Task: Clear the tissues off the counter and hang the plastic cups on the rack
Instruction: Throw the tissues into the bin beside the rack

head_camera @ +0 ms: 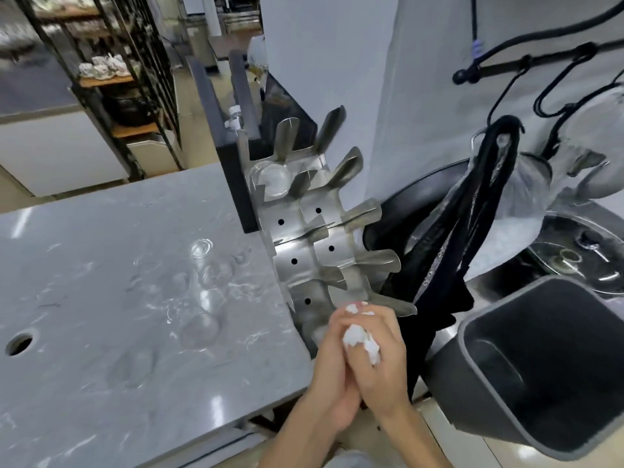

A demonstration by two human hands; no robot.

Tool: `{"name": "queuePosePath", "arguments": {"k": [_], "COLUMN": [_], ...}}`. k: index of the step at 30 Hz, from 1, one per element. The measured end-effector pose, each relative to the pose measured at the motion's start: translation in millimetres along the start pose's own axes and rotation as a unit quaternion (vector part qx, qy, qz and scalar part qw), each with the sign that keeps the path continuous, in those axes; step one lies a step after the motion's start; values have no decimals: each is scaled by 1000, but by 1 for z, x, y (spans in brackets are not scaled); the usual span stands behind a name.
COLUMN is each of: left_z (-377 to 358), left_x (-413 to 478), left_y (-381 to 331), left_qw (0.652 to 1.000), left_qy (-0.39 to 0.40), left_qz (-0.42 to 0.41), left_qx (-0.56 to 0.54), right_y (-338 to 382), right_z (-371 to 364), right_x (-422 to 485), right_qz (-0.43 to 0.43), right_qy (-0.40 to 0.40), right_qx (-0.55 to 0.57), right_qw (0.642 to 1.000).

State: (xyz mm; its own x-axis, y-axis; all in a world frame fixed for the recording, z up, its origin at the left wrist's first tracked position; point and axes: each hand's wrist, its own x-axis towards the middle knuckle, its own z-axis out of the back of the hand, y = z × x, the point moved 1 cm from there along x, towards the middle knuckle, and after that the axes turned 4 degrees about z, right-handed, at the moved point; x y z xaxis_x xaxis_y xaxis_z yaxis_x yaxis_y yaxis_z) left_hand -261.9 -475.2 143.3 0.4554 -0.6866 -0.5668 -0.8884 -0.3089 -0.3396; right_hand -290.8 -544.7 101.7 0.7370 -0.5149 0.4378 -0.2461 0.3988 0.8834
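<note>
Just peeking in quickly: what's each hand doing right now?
Left hand: closed, pressed around the crumpled tissues.
Right hand: closed on the same tissues.

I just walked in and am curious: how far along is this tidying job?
Partway. No tissues show on the counter; both hands are pressed around crumpled white tissue, beside the open grey bin. One clear cup already sits on the metal rack. Several clear plastic cups remain on the counter, waiting to be hung.
</note>
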Motion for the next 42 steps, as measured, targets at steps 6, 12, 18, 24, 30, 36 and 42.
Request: {"name": "queuePosePath", "arguments": {"k": [6, 12, 18, 24, 30, 36, 42], "left_z": [-2, -4, -60, -133, -125, -115, -49], "left_x": [18, 35, 55, 122, 153, 88, 1], "left_y": [11, 33, 61, 124, 129, 50, -38], "left_qw": [999, 992, 943, 733, 523, 657, 679], "left_qy": [35, -38, 59, 170, 205, 233, 34], "left_qz": [11, -39, -67, -81, -7, -124, -363], "left_qx": [-19, 112, 322, 654, 827, 706, 638], "right_y": [-12, -18, -15, -57, -75, -9, 44], "right_z": [20, 82, 230, 311, 327, 287, 156], "right_x": [17, 20, 17, 38, 26, 46, 63], "right_qz": [-18, -141, -170, -228, -382, -184, -66], "right_qy": [-31, -137, -301, -70, 201, 17, 43], "right_qx": [43, 131, 33, -382, -452, -361, -121], "right_qw": [998, 972, 938, 893, 780, 914, 990]}}
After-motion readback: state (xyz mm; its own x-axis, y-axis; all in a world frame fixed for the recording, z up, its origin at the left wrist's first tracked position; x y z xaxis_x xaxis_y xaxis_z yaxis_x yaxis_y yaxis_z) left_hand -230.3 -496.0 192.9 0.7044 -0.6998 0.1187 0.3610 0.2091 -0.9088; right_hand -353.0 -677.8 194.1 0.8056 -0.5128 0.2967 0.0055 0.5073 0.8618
